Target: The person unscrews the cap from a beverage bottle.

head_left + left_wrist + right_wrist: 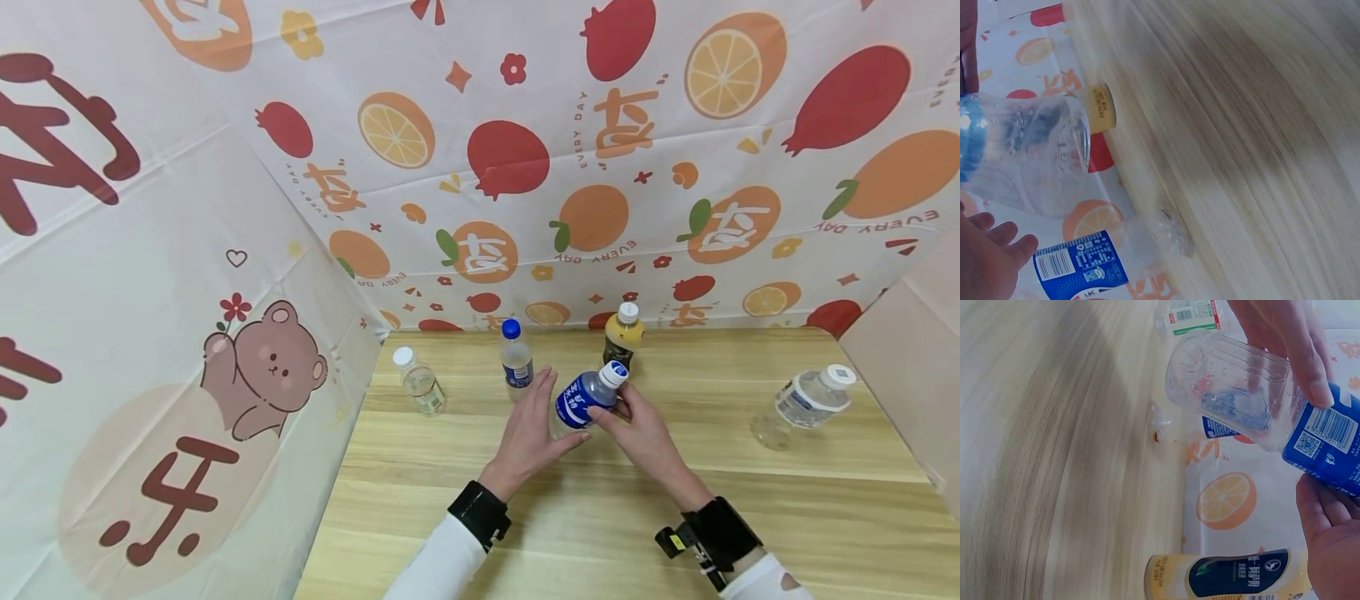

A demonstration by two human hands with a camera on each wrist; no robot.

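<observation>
Sleeves (438, 562), two of them and white, come in at the bottom, and each wrist wears one black band (478, 510), so that makes two bands. Next come two hands, over one wooden table (405, 517). The left hand (528, 437) is loose, with its fingers stretched out just beside one clear bottle with a big blue label (573, 404); I can't tell if it touches it. The right hand (648, 437) grips that same bottle, pinching it with its thumb and fingers. The bottle is tipped, up off the table, between the two hands. Four more bottles stand on the table, so there are five in all. One see-through bottle (802, 408) is well off to the right. One bottle with a green-and-white label (422, 385) is out to the left. One bottle with a blue cap (517, 367) is near the left hand's fingertips. One yellow and black bottle (623, 333) is at the back, past the right hand. Each bottle has one cap: four white and one blue. On the left cloth (150, 275) is one brown bear (277, 358) with one red flower (236, 307). At the back hangs a fruit cloth (420, 67).
</observation>
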